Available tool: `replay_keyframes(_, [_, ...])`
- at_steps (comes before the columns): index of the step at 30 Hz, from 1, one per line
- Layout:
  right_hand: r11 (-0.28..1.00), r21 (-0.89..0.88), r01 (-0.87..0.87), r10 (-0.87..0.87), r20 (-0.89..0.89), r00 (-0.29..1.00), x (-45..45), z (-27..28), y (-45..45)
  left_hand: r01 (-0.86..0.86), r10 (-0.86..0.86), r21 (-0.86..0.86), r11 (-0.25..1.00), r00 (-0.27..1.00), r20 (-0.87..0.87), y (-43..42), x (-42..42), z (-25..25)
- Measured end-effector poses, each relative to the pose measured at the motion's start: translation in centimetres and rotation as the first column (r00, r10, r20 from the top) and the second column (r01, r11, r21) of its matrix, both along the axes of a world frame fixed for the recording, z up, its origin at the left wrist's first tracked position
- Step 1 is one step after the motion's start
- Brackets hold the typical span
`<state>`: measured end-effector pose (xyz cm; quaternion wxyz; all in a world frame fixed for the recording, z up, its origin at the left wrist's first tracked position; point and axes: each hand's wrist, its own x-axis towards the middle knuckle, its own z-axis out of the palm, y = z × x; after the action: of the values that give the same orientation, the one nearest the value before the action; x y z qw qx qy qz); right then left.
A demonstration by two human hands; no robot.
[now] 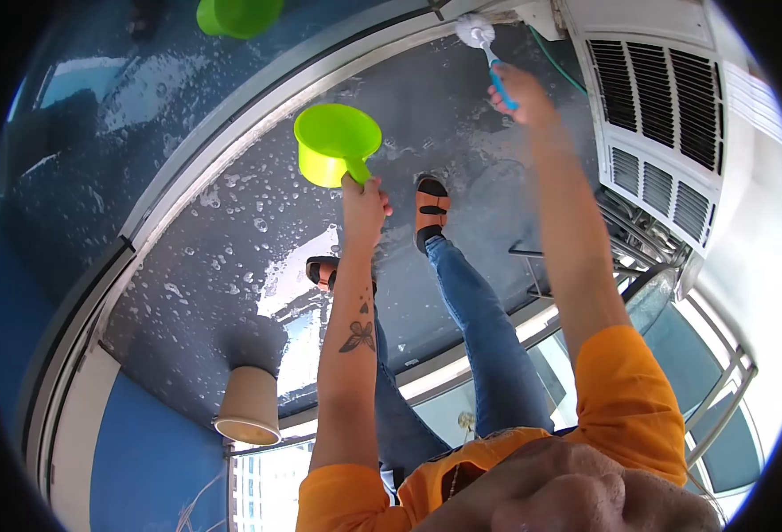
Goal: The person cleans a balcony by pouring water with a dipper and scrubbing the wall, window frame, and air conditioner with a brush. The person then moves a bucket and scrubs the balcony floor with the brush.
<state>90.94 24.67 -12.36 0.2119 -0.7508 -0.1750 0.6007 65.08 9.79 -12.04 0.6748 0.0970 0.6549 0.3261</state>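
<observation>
My left hand (366, 211) is wrapped around the handle of a bright lime-green water dipper (338, 142), held out over the wet floor with its round mouth upward. How much water it holds, if any, I cannot make out. Stretched farther out, my right hand (522, 93) grips the blue handle of a scrub brush (498, 82). The brush's round white head (475, 32) is at the far edge of the floor, by the corner of the frame. Soap suds and drops are spread over the dark grey floor (258, 199).
A glass door (107, 133) in a pale track runs along the left, reflecting the dipper. At right stand a louvred outdoor unit (657, 97), a green hose (555, 60) and a metal rack (626, 235). A beige pot (249, 403) stands near the lower left. My sandalled feet (431, 208) are on the floor.
</observation>
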Motion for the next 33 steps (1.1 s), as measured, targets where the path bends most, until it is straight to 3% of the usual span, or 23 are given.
replay_keyframes(2, [0.997, -0.071, 0.030, -0.029, 0.019, 0.999, 1.0, 5.2, 1.3, -0.022, 0.022, 0.002, 1.000, 0.999, 0.026, -0.3, -0.5, 0.9])
replay_keyframes(6, [0.998, 0.062, -0.029, 0.027, 0.028, 0.999, 1.8, 15.7, -0.7, 0.009, -0.009, 0.002, 1.000, 1.000, 0.029, -0.6, -1.1, 4.7])
replay_keyframes(8, [0.992, 0.124, 0.032, -0.039, 0.054, 0.998, 0.8, 22.8, -2.8, 0.093, -0.093, 0.017, 0.996, 0.995, 0.023, -1.3, -1.6, 6.9])
replay_keyframes(11, [0.968, 0.225, 0.111, -0.119, 0.025, 0.993, -0.1, 28.3, -6.5, 0.138, -0.141, 0.075, 0.988, 0.989, 0.049, -1.6, -2.2, 9.9])
replay_keyframes(14, [0.959, 0.258, 0.113, -0.106, -0.043, 0.993, -1.0, 23.8, -5.3, 0.164, -0.168, 0.073, 0.984, 0.985, 0.049, -1.8, -2.1, 11.0])
replay_keyframes(21, [0.986, 0.063, 0.156, -0.146, -0.132, 0.980, -0.2, 8.4, 3.3, 0.167, -0.173, 0.091, 0.982, 0.983, 0.061, -2.0, -2.5, 8.6])
replay_keyframes(23, [0.999, -0.022, 0.028, -0.027, 0.021, 0.999, 0.6, 3.3, 4.6, 0.154, -0.159, 0.130, 0.979, 0.987, 0.023, -2.2, -2.3, 7.6])
replay_keyframes(25, [0.999, 0.021, 0.042, -0.041, -0.052, 0.998, 1.4, 2.0, 3.1, 0.171, -0.176, 0.132, 0.976, 0.984, 0.031, -2.1, -2.5, 6.4])
replay_keyframes(27, [0.991, 0.110, 0.081, -0.071, -0.087, 0.994, 2.7, 4.3, -0.5, 0.170, -0.177, 0.142, 0.975, 0.983, 0.045, -2.4, -2.2, 6.6])
replay_keyframes(30, [0.978, 0.200, 0.054, -0.046, -0.046, 0.998, 3.5, 16.7, -3.9, 0.250, -0.254, 0.084, 0.965, 0.966, 0.048, -3.0, -2.3, 6.5])
replay_keyframes(33, [0.983, 0.183, 0.030, -0.024, -0.035, 0.999, 3.5, 20.6, -4.4, 0.267, -0.271, 0.096, 0.959, 0.962, 0.039, -3.5, -2.1, 7.3])
